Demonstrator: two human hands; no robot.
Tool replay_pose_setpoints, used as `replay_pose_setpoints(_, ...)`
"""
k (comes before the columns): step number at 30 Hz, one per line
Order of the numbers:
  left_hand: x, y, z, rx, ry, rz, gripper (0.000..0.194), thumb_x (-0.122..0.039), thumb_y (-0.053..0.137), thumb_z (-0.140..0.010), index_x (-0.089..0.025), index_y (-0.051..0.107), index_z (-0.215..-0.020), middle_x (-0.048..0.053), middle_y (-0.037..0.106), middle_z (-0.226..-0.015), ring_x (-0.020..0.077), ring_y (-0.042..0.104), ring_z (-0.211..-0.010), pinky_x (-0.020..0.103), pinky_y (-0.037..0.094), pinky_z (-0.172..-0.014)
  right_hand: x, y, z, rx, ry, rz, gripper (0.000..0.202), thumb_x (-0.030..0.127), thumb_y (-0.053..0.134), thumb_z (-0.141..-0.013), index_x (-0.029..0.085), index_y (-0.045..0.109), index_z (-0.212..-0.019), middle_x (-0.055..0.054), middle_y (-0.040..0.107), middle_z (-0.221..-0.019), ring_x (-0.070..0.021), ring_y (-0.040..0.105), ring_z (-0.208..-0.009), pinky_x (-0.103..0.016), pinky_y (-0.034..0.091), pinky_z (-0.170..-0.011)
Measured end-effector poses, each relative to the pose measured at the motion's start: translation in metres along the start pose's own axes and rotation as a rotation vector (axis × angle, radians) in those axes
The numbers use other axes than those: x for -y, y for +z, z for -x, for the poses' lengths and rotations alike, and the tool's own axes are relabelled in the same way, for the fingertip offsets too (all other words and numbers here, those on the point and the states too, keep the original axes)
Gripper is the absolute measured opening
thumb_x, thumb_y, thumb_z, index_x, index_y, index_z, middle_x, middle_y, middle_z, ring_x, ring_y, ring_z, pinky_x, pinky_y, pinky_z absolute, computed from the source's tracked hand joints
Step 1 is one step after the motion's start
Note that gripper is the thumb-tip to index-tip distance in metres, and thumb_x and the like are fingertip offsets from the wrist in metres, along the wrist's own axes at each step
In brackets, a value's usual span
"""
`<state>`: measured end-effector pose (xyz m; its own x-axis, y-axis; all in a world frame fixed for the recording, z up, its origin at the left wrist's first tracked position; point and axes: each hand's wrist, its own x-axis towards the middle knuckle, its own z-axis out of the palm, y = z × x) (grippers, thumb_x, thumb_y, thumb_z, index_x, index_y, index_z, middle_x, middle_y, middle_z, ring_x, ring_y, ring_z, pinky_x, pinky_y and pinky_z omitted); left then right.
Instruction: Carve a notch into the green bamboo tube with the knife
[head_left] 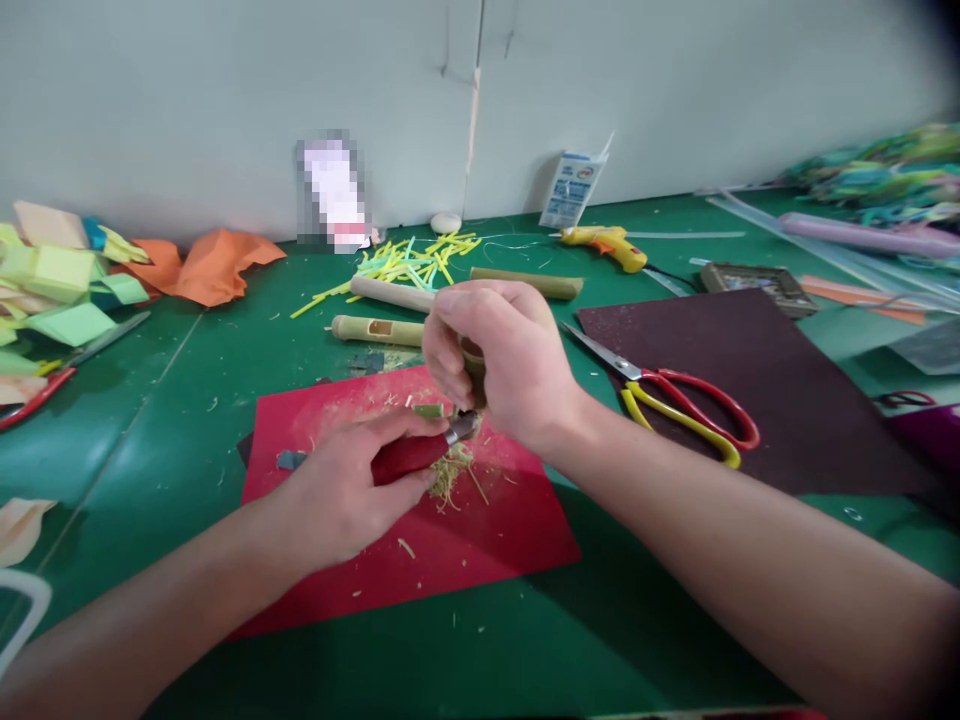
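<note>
Slippage looks the likeliest trouble: the left hand is curled around a red-handled tool, its metal end close to the lower end of a bamboo piece that the right hand clasps over the red sheet — too hard a push could send the metal skidding towards skin or split the bamboo. Loose shavings beneath might unsteady whatever braces there.

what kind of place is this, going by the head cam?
Probably a craft workspace: a yellow hot-glue gun lies on a green tabletop, near red-and-yellow-handled metal scissors, and pale shavings are scattered over a red sheet. Home or workshop, I can't tell.
</note>
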<state>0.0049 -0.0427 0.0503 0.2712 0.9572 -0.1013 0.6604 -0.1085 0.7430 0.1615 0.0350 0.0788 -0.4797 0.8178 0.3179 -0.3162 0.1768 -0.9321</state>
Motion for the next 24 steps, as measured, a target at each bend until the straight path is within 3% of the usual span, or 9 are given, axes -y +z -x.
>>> replay_pose_setpoints(10,-0.001,0.022,0.01,-0.101,0.001,0.032,0.031,-0.032,0.056,-0.088,-0.028,0.056,-0.119,0.0,0.067,-0.123,0.0214,0.063,-0.116,0.04,0.049,-0.104,0.0,0.009,-0.001,-0.165,0.022,-0.059,0.043,0.02,0.047,-0.085,0.019,0.04,-0.043,0.003,0.037,-0.037,-0.008,0.033,-0.037,-0.025,0.027,-0.041)
replay_pose_setpoints(14,-0.003,0.011,0.008,-0.043,0.019,0.019,0.031,-0.033,0.058,-0.088,-0.026,0.059,-0.118,0.002,0.068,-0.12,0.0227,0.064,-0.112,0.04,0.05,-0.102,-0.001,0.008,-0.001,-0.132,0.031,-0.037,0.046,0.026,0.049,-0.087,0.019,0.039,-0.043,0.002,0.037,-0.038,-0.008,0.033,-0.039,-0.026,0.029,-0.041)
replay_pose_setpoints(24,-0.008,-0.022,0.0,0.088,0.045,-0.039,0.034,-0.039,0.061,-0.086,-0.033,0.062,-0.12,-0.003,0.068,-0.123,0.0221,0.063,-0.116,0.037,0.048,-0.105,0.001,0.0,0.001,0.043,-0.068,0.053,0.04,0.03,0.046,-0.092,0.018,0.047,-0.054,0.003,0.04,-0.045,-0.0093,0.04,-0.047,-0.024,0.037,-0.053)
